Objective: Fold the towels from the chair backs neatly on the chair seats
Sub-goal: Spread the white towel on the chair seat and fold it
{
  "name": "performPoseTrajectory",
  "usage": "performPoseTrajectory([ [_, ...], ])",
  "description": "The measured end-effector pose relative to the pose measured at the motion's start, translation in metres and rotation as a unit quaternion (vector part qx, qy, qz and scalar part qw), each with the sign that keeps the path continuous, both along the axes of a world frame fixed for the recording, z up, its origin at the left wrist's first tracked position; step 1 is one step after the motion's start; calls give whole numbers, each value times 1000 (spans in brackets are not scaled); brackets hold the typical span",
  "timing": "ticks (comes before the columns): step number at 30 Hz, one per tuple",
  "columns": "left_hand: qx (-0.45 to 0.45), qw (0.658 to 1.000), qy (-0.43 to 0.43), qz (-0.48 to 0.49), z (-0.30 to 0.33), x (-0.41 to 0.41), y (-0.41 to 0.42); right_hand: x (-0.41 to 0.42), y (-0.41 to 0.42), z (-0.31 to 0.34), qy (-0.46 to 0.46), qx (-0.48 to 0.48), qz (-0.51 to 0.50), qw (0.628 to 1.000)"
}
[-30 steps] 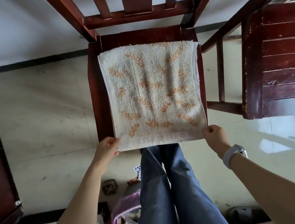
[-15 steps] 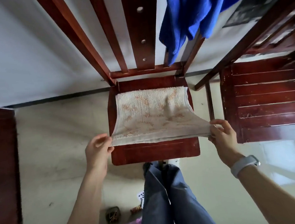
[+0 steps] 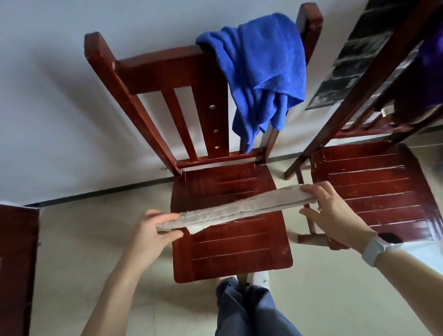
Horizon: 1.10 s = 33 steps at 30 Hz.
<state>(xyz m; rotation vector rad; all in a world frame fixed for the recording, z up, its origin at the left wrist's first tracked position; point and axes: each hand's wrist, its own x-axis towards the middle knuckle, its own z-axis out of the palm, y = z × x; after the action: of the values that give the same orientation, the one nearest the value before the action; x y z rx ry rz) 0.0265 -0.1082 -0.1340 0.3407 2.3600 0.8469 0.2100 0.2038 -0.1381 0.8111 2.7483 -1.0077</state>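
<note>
Nearest me I see my own legs in blue-grey trousers (image 3: 251, 318), cut off by the bottom edge of the frame, with pale shoes (image 3: 259, 278) just showing under the front edge of the chair seat (image 3: 231, 258). Above that seat my left hand (image 3: 151, 234) pinches one end of the folded beige towel (image 3: 245, 206), thumb underneath and fingers over the top, and my right hand (image 3: 331, 211) grips the other end, fingers curled round it, a white smartwatch (image 3: 377, 246) on that wrist. The towel is stretched between both hands as a narrow band, seen nearly edge-on, so I cannot make out its pattern or how many layers it has; a paler flap hangs below its left part. Whether it touches the seat I cannot tell. Farther off, a blue towel (image 3: 262, 70) is draped over the right end of the chair back's top rail (image 3: 157, 58). To the right stands a second wooden chair (image 3: 372, 189), its back cut off, with something purple (image 3: 439, 68) blurred at the frame's edge. A dark wooden panel (image 3: 6, 267) is cropped at left.
</note>
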Motion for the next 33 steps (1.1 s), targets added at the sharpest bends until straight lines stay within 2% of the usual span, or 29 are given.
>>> performPoseTrajectory([
  [3, -6, 997, 62, -47, 2, 2, -3, 7, 2, 7, 41, 56, 31, 997],
  [7, 13, 991, 128, -25, 3, 6, -7, 15, 0, 16, 62, 99, 41, 992],
  [10, -10, 986, 160, -38, 5, 10, -9, 16, -2, 19, 72, 112, 39, 990],
  [14, -38, 981, 186, -29, 5, 17, -13, 20, -4, 18, 47, 108, 58, 991],
  [19, -38, 983, 177, -26, 4, 23, -21, 29, -1, 15, 31, 91, 81, 992],
  [25, -38, 937, 324, -124, 10, 37, -23, 41, -9, 12, 80, 42, -32, 995],
  [27, -32, 942, 316, -107, 8, 47, -21, 46, -16, 7, 91, 2, -76, 993],
  [30, -13, 968, 245, -48, 5, 65, -21, 57, -27, -2, 69, -69, -155, 983],
  [33, 4, 967, 245, -64, 4, 79, -28, 67, -32, -9, 61, -62, -186, 979],
])
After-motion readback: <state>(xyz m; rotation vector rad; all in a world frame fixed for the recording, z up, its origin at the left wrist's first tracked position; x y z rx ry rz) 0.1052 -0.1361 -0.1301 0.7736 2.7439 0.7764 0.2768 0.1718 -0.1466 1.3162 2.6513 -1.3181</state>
